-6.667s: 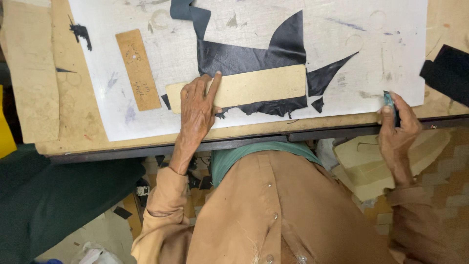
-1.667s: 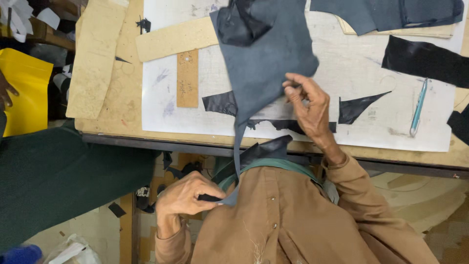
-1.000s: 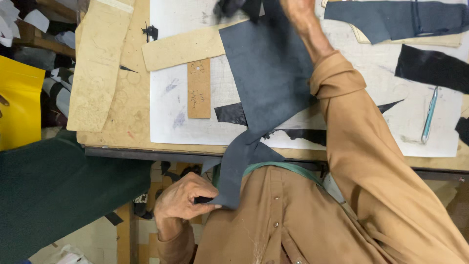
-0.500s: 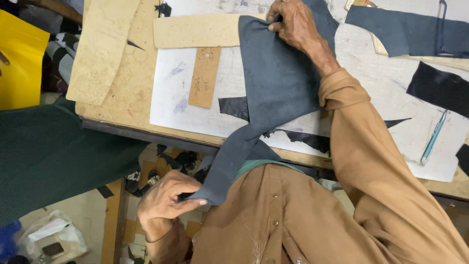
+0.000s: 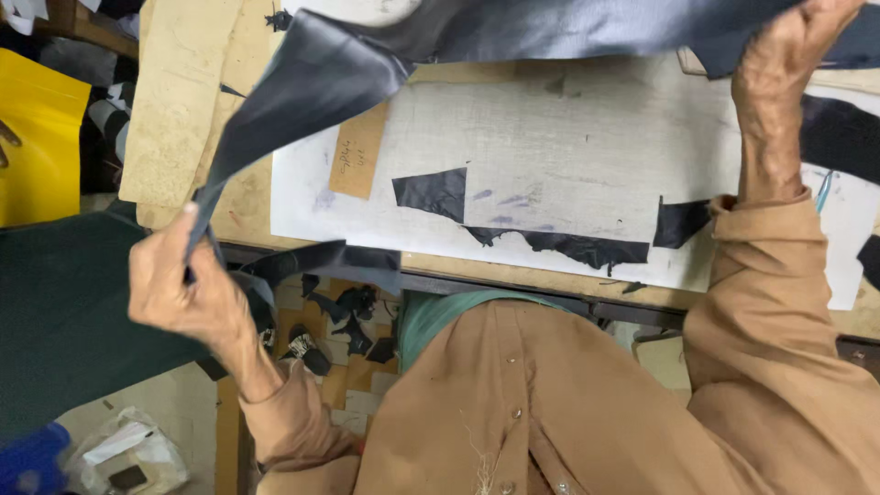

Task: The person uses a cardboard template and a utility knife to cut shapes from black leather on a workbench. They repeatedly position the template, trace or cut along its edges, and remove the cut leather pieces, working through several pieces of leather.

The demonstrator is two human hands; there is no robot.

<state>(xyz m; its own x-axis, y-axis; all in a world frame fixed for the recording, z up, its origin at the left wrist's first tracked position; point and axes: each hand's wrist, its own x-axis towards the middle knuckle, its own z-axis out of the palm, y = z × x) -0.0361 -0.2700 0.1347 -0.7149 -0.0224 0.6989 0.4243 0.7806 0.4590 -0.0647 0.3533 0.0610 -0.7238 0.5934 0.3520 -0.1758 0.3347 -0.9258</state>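
Head-camera view looked down over a person in a tan long-sleeved shirt [image 5: 587, 403] seated at a wooden worktable [image 5: 247, 197]. Both hands held one large dark grey-blue sheet of leather [image 5: 385, 50], lifted off the table and stretched across the far part of the scene. The left hand [image 5: 179, 289], low at the near left beyond the table's edge, was closed on the sheet's narrow tapering end, thumb up against it. The right hand [image 5: 784, 64], raised at the far right, was clenched on the sheet's other edge. The leather sagged and creased between them, hanging above a white cutting board [image 5: 568, 147] scuffed with ink marks. On that board lay small black leather offcuts [image 5: 431, 192], near its front edge, and a narrow brown cardboard strip [image 5: 357, 151] lay at its left side, partly under the lifted sheet. A pale cardboard pattern piece [image 5: 179, 92] lay on the table's left end. Left of the table were a yellow sheet [image 5: 37, 137] and dark green cloth [image 5: 64, 321]. Scraps littered the floor [image 5: 339, 316] below.
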